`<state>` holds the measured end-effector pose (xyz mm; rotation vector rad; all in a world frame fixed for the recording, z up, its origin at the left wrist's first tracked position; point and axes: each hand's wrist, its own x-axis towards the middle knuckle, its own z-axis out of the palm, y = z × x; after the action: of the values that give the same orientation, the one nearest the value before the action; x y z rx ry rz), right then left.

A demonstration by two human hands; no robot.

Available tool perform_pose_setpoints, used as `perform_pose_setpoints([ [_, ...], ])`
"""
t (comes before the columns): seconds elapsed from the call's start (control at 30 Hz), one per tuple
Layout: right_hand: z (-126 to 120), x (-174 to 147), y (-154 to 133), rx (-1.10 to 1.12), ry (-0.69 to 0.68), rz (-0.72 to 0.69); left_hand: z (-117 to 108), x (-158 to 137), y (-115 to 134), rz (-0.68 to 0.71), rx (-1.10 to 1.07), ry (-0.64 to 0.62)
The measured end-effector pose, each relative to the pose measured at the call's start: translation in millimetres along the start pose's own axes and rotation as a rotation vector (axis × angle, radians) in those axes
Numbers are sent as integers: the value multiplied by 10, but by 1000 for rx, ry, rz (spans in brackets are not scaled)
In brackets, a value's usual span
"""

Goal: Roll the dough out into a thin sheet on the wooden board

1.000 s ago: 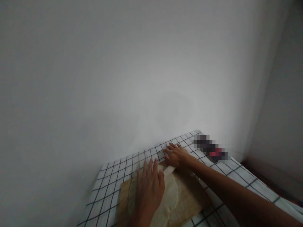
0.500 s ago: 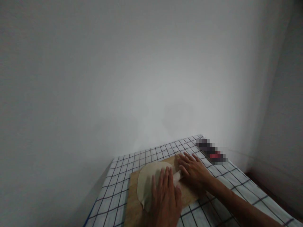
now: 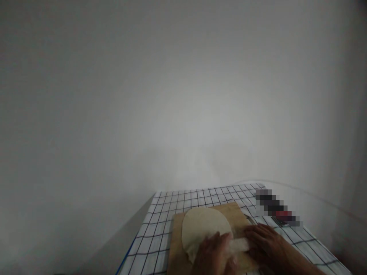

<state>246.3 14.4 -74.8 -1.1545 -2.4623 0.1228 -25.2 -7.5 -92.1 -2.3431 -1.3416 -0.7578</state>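
Observation:
A flat, rounded sheet of dough (image 3: 202, 227) lies on a wooden board (image 3: 175, 244). Across its near right side runs a pale rolling pin (image 3: 239, 245), only partly visible between my hands. My left hand (image 3: 213, 254) is curled over the pin's left part, at the dough's near edge, and is slightly blurred. Over the right end of the pin, my right hand (image 3: 265, 244) rests with bent fingers, beside the dough. The pin's ends are hidden under both hands.
A white tablecloth with dark grid lines (image 3: 160, 217) covers the table under the board. Toward the right edge, a pixelated dark and red object (image 3: 276, 208) lies on the cloth. A pale wall (image 3: 183, 114) rises behind the table.
Both hands have come back toward me along with the rolling pin, their fingers now bent instead of stretched. More of the dough shows. The view has shifted, so the board appears lower and further right.

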Motion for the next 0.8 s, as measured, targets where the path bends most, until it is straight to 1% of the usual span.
perform_pose_setpoints([
  [0.03, -10, -4, 50, 21, 6, -13, -155, 82, -143, -72, -147, -46],
  [0.1, -49, 18, 151, 69, 53, -8, -452, 280, -490, -216, -344, -132],
  [0.17, -109, 112, 225, 135, 136, 38, -619, 484, -860, -361, -408, -214],
  [0.23, -159, 298, 246, 224, 225, 104, -606, 648, -1166, -407, -404, -239],
  [0.3, -159, 547, 206, 320, 286, 156, -463, 753, -1355, -390, -418, -274],
  [0.4, -49, 886, 79, 423, 388, 189, -214, 836, -1462, -349, -444, -359],
  [0.47, 51, 998, 3, 488, 418, 199, -110, 873, -1495, -321, -469, -439],
  [0.57, 136, 977, -41, 550, 390, 186, -56, 925, -1567, -281, -524, -526],
  [0.67, 118, 870, -4, 592, 372, 189, -56, 981, -1639, -273, -579, -543],
  [0.8, 87, 824, 94, 619, 422, 222, -90, 1044, -1627, -276, -629, -570],
])
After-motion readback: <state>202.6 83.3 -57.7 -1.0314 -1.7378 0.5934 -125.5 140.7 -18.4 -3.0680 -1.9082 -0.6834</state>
